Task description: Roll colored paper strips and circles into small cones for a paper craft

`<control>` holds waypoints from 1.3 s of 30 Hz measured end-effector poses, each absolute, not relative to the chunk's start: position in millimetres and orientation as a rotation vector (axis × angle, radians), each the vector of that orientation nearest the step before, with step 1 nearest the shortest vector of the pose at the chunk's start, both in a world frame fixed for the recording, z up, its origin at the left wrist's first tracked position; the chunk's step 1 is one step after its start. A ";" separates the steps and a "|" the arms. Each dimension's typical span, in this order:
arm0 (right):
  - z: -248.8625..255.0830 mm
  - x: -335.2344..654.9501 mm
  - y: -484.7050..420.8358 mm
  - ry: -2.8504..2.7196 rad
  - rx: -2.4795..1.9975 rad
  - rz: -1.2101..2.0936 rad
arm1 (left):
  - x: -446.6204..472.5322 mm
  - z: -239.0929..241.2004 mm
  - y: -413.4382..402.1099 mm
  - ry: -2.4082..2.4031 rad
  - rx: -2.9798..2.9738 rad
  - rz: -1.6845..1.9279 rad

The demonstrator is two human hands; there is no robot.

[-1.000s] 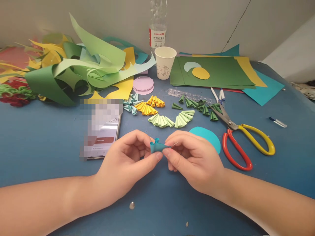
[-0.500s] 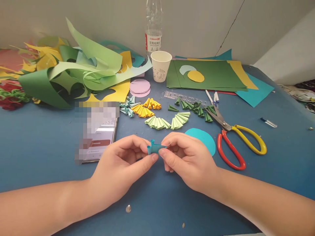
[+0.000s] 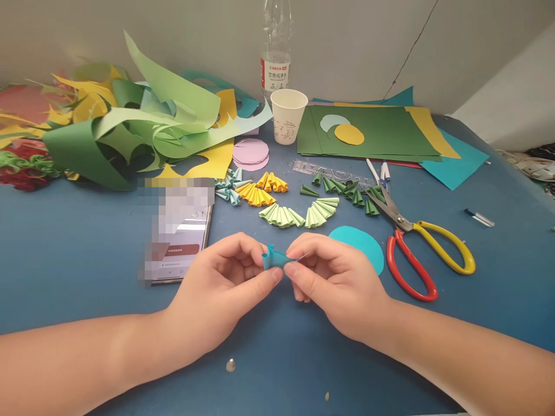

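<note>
Between my two hands is a small blue paper piece [image 3: 277,259], curled at its left end and narrowing to the right. My left hand [image 3: 223,277] pinches its wider part between thumb and fingers. At the narrow tip, my right hand [image 3: 332,274] grips the paper, and a thin needle-like sliver [image 3: 303,256] pokes up from those fingers. A bright blue paper circle [image 3: 359,248] lies partly behind my right hand. Just beyond the hands are light green paper cones [image 3: 281,216], yellow cones [image 3: 256,195] and dark green cones [image 3: 356,197], arranged in fans and clusters.
Scissors [image 3: 403,223] with red and yellow handles lie open at right. A phone [image 3: 186,242] rests at left. Behind stand a paper cup [image 3: 288,118] and a bottle [image 3: 276,72]. Paper offcuts [image 3: 173,127] heap at back left; green sheets [image 3: 381,130] lie at back right.
The whole scene sits slightly farther right in the view. Both hands keep their pinch on the blue paper, whose curled end looks slightly more opened out.
</note>
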State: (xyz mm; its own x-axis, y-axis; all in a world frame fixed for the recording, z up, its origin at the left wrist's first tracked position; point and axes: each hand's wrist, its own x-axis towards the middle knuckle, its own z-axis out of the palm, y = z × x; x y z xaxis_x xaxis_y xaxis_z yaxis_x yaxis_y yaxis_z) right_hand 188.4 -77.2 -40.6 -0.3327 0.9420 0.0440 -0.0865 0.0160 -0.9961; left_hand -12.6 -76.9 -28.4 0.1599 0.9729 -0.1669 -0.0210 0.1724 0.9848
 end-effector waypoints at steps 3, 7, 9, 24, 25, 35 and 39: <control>-39.0 188.1 -77.3 -1.415 -0.971 1.453 | -12.3 -27.6 -76.3 1.169 1.140 0.983; -37.2 188.2 -77.7 -1.433 -0.999 1.408 | -13.2 -28.6 -75.8 1.136 1.143 0.999; -36.5 188.1 -77.5 -1.428 -1.006 1.426 | -13.7 -29.2 -75.8 1.121 1.135 0.989; -38.4 188.4 -77.7 -1.465 -0.992 1.402 | -11.2 -28.1 -76.5 1.136 1.146 0.979; -38.2 188.0 -77.7 -1.449 -0.975 1.433 | -11.0 -28.5 -76.7 1.146 1.149 0.976; -42.2 187.3 -79.1 -1.387 -0.930 1.531 | -10.8 -30.3 -81.7 1.123 1.192 0.920; -40.3 186.4 -78.2 -1.329 -0.937 1.586 | -11.2 -31.7 -81.7 1.136 1.195 0.929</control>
State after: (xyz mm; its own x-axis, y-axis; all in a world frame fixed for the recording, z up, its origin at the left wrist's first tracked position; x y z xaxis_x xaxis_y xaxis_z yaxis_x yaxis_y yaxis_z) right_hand 186.4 -78.2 -40.3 -0.3644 0.9308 -0.0266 -0.1368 -0.0818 -0.9872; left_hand -11.2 -81.7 -31.7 0.2085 0.9647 -0.1612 0.0332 0.1577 0.9869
